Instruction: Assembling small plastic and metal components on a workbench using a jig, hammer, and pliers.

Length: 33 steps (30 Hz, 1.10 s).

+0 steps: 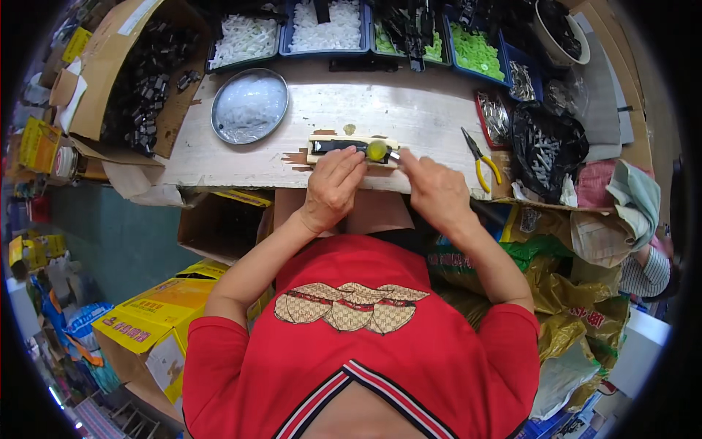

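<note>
A pale block-like fixture (pixel 316 137) lies near the front edge of the table, and a long black part (pixel 327 146) sits in it. My left hand (pixel 334 189) presses its fingertips together on the black part at the fixture's near side. In my right hand (pixel 441 192) is a small mallet (pixel 377 151) with a round yellow-green head and a short metal shaft. Its head is over the right half of the black part; whether they touch I cannot tell. My fingers hide most of its handle.
Blue bins of white pieces (pixel 325 25) and green pieces (pixel 477 51) line the back. A round metal dish (pixel 250 106) stands left, beside a carton (pixel 110 73) of black parts. Yellow-handled pliers (pixel 482 162) and a black bag (pixel 545 150) of metal pieces lie right.
</note>
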Motion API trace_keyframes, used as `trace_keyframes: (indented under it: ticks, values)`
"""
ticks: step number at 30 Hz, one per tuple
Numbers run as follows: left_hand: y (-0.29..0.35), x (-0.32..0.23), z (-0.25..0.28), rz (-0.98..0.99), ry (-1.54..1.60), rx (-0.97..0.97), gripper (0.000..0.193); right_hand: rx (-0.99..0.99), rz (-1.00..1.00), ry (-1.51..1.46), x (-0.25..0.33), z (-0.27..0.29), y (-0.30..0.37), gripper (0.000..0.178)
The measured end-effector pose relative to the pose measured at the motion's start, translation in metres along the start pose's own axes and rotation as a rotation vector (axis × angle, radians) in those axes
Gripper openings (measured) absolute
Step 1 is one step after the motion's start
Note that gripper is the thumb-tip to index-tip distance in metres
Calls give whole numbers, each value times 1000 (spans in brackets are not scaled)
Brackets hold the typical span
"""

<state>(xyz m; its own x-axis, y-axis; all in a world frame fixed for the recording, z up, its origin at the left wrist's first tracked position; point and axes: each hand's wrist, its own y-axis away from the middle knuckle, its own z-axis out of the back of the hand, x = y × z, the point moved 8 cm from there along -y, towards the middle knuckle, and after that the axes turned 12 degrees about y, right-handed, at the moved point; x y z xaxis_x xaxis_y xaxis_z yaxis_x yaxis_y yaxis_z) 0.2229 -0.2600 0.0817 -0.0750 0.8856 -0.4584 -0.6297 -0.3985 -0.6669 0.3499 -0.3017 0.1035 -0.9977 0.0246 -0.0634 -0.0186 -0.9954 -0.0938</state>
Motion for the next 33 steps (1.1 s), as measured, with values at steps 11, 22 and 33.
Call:
trace_keyframes:
  ticks: [11, 22, 33]
  values:
    - [-27, 33, -1, 63, 155, 186, 33, -292, -285, 104, -110, -23, 31, 25]
    - [-16, 87, 0, 1018, 1334, -182, 37, -136, -372, 330, -150, -43, 38, 19]
    - [-15, 53, -14, 1075, 1559, -126, 45, -190, -138, -796, -73, -3, -5, 19]
